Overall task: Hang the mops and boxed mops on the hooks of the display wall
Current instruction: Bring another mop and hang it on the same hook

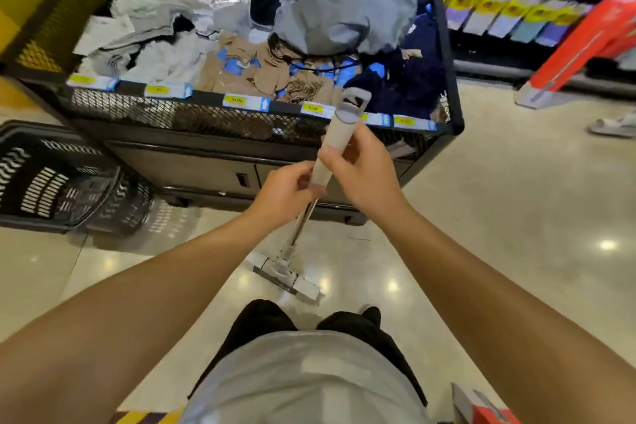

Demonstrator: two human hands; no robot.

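GRIP: left hand and right hand both wrap the grey plastic-handled flat mop | MOP: upright, head on floor below | HOOKS: not visible | ADVICE: lift with hanging loop uppermost, clear of black mesh clothing bin.

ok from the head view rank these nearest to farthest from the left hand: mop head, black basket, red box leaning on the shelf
1. Mop head: on the floor just below the left hand, which grips the mop handle.
2. Black basket: on the floor, off to the left.
3. Red box: far right, leaning against the shelf.
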